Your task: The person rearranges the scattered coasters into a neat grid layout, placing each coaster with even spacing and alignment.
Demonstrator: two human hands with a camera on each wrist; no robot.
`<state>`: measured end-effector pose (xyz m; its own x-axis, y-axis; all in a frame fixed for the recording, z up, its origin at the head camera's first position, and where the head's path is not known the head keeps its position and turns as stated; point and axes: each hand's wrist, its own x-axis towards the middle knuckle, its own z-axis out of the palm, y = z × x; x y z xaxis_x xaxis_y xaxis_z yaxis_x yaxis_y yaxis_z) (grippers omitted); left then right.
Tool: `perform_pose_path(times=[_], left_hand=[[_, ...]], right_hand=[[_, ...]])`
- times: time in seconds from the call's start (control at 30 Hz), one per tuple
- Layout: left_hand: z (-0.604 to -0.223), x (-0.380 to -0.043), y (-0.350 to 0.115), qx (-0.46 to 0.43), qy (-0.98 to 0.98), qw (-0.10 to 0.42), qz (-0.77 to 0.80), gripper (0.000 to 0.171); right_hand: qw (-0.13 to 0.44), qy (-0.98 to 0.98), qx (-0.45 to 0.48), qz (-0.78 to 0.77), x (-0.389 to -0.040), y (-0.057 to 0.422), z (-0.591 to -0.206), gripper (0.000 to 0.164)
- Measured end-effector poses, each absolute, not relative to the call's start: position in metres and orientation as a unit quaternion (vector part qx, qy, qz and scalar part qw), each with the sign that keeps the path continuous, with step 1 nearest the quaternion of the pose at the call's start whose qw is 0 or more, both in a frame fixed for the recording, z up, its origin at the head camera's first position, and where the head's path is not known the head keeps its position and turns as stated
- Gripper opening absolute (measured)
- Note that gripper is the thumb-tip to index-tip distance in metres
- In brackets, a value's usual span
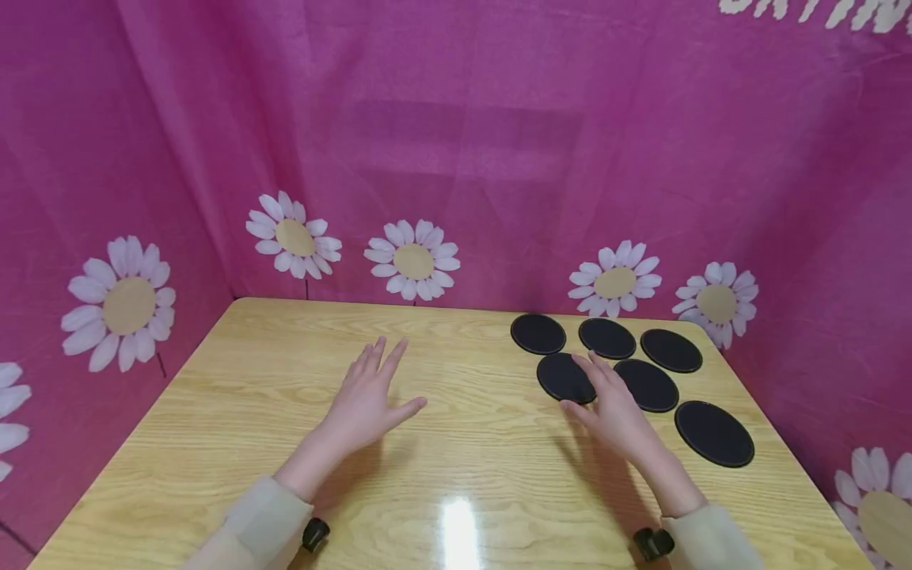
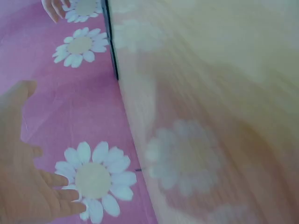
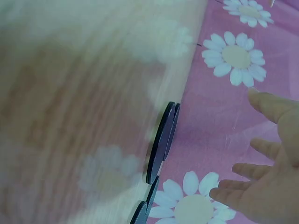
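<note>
My left hand (image 1: 362,405) hovers over the left middle of the wooden table, fingers extended and thumb spread, holding nothing. My right hand (image 1: 614,412) is above the table at the right, its fingers fairly straight and its grasp bare. Nearest to it is a flat black round disc (image 1: 563,377), partly covered by the fingertips in the head view; I cannot tell that they touch. Behind the same hand lies another black disc (image 1: 647,385). In the right wrist view the right hand (image 3: 266,163) appears apart from the thin black discs (image 3: 161,144).
More black discs lie at the back right: one at the left (image 1: 537,334), one in the middle (image 1: 607,339), one near the corner (image 1: 671,351), and one closer along the right edge (image 1: 714,434). A pink curtain (image 1: 456,158) with white flowers surrounds the wooden table (image 1: 456,443).
</note>
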<state>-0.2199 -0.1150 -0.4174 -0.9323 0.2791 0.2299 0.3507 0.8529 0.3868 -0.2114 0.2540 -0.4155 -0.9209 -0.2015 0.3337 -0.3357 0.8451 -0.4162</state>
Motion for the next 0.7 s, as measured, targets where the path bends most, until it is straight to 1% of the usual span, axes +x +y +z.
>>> perform_pose_path(times=[0.23, 0.43, 0.7], left_hand=[[-0.411, -0.237, -0.084, -0.149, -0.938, 0.090, -0.301, 0.093], [-0.409, -0.249, -0.059, -0.129, -0.923, 0.080, -0.355, 0.092], [-0.411, -0.268, -0.029, -0.132, -0.901, 0.098, -0.401, 0.090]], right_hand=[[0.120, -0.951, 0.101, 0.267, -0.224, 0.262, -0.409, 0.074], [0.104, -0.949, 0.079, 0.286, -0.236, 0.269, -0.405, 0.075], [0.100, -0.939, 0.070, 0.321, -0.257, 0.282, -0.410, 0.075]])
